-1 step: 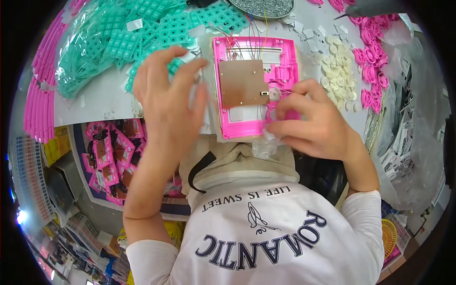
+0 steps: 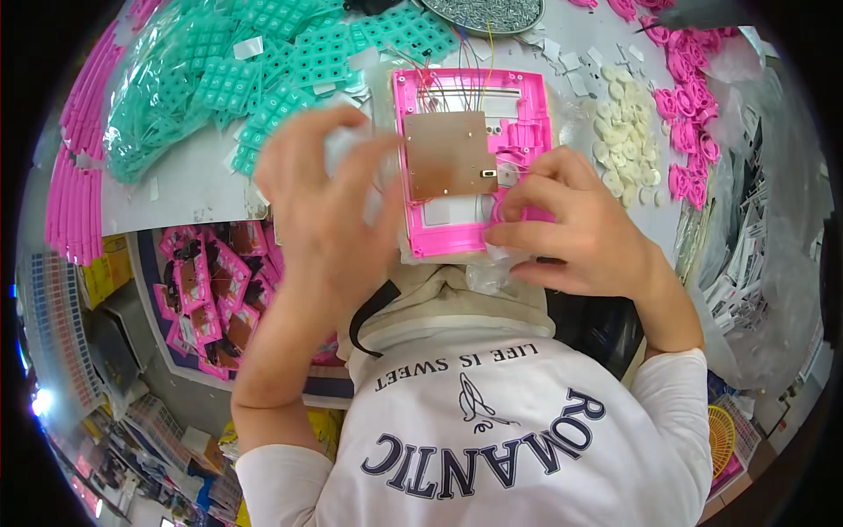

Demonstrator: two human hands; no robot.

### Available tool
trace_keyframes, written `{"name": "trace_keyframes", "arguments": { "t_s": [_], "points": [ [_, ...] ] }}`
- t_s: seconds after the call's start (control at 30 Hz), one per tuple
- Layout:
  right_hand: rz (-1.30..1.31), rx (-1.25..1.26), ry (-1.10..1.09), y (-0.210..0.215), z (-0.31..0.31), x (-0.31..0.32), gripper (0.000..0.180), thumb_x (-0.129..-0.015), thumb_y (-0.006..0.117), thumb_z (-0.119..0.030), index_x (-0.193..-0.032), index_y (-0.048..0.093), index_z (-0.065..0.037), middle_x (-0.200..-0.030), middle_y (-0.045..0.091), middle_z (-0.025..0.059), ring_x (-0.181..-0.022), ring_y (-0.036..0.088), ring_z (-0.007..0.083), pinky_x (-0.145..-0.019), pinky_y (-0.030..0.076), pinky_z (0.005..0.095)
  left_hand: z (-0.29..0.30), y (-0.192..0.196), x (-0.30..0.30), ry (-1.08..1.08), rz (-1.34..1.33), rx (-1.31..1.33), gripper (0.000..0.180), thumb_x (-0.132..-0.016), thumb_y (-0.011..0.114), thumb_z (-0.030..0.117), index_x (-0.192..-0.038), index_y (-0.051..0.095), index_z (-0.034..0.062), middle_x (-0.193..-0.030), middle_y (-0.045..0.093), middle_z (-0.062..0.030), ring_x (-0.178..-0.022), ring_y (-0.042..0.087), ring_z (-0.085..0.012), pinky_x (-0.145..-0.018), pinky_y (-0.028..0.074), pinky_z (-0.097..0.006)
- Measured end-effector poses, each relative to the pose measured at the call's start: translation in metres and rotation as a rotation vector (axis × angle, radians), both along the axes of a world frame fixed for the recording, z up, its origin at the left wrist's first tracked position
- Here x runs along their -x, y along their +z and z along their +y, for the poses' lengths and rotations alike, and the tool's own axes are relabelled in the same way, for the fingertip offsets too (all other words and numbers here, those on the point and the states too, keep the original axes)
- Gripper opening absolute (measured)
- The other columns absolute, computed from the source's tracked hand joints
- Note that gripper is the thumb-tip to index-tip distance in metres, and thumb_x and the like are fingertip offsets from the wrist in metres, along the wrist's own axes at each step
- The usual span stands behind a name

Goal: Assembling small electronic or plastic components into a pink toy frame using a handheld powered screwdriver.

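Note:
A pink plastic housing lies open at the table's near edge, on clear plastic film. Inside it sits a brown circuit board with a small slide switch; thin coloured wires run from its far side. My right hand is curled round the housing's lower right edge, fingertips reaching over it beside some thin wires. My left hand hovers at the housing's left side, blurred by motion. Its thumb and fingers are bent but apart, and I make out nothing held between them.
Teal rubber keypads are heaped at the far left, some in a clear bag. A metal tray of screws stands at the back. Cream discs and pink ring-shaped parts lie right. Pink assemblies fill a box below left.
My left hand has moved slightly right and nearer to me, toward the housing. My right hand has shifted a little at the housing's edge. The housing stays in place.

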State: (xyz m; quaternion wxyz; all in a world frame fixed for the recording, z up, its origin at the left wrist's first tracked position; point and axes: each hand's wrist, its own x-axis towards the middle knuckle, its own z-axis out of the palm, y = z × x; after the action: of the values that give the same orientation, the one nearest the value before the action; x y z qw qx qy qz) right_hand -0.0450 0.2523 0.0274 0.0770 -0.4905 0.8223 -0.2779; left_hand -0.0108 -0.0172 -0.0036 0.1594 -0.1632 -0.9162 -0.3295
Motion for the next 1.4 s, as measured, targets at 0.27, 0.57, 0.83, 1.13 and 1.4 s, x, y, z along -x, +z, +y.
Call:
{"name": "trace_keyframes", "arguments": {
  "t_s": [0.27,0.57,0.83,1.13,1.4],
  "points": [
    [-0.308,0.179,-0.325,-0.014,-0.019,0.006,0.015,-0.078,0.073,-0.007,-0.092,0.072,-0.006,-0.08,0.067,0.0056,-0.076,0.061,0.0246,-0.072,0.05,0.0372,0.04,-0.007,-0.027,-0.082,-0.134,-0.063,0.028,-0.073,0.083,0.015,-0.098,0.069,0.0125,-0.1,0.066,-0.0023,-0.092,0.06,-0.0237,-0.083,0.035,-0.039],
    [-0.065,-0.031,-0.182,0.0,-0.023,0.024,0.009,-0.078,0.072,-0.012,-0.085,0.069,-0.008,-0.076,0.066,0.0061,-0.077,0.059,0.03,-0.07,0.05,0.0413,0.036,-0.009,0.005,-0.169,-0.217,-0.189,0.009,-0.081,0.077,0.008,-0.087,0.07,0.0085,-0.082,0.068,0.0,-0.08,0.059,-0.0191,-0.079,0.035,-0.036],
    [-0.314,0.011,-0.356,-0.006,-0.03,0.014,0.013,-0.081,0.071,-0.015,-0.074,0.066,-0.005,-0.067,0.066,0.0076,-0.072,0.059,0.0271,-0.071,0.047,0.0404,0.03,0.003,-0.019,0.016,-0.138,-0.064,0.012,-0.077,0.08,0.013,-0.086,0.072,0.0152,-0.083,0.066,0.0014,-0.085,0.06,-0.0226,-0.079,0.034,-0.04],
    [-0.327,-0.039,-0.332,-0.004,-0.032,0.002,0.011,-0.08,0.071,-0.015,-0.073,0.07,-0.006,-0.065,0.065,0.005,-0.068,0.058,0.0243,-0.074,0.043,0.0392,0.04,-0.017,-0.031,0.042,-0.16,-0.206,0.015,-0.074,0.082,0.016,-0.085,0.072,0.015,-0.083,0.065,0.0012,-0.086,0.059,-0.0216,-0.079,0.033,-0.042],
    [-0.272,-0.046,-0.323,-0.009,-0.031,-0.004,0.012,-0.081,0.071,-0.017,-0.074,0.071,-0.007,-0.065,0.065,0.0051,-0.07,0.058,0.0249,-0.076,0.042,0.0389,0.04,-0.012,-0.039,0.03,-0.192,-0.11,0.018,-0.071,0.08,0.007,-0.085,0.072,0.0124,-0.084,0.065,0.0021,-0.086,0.057,-0.0201,-0.078,0.032,-0.038]
  ]
}}
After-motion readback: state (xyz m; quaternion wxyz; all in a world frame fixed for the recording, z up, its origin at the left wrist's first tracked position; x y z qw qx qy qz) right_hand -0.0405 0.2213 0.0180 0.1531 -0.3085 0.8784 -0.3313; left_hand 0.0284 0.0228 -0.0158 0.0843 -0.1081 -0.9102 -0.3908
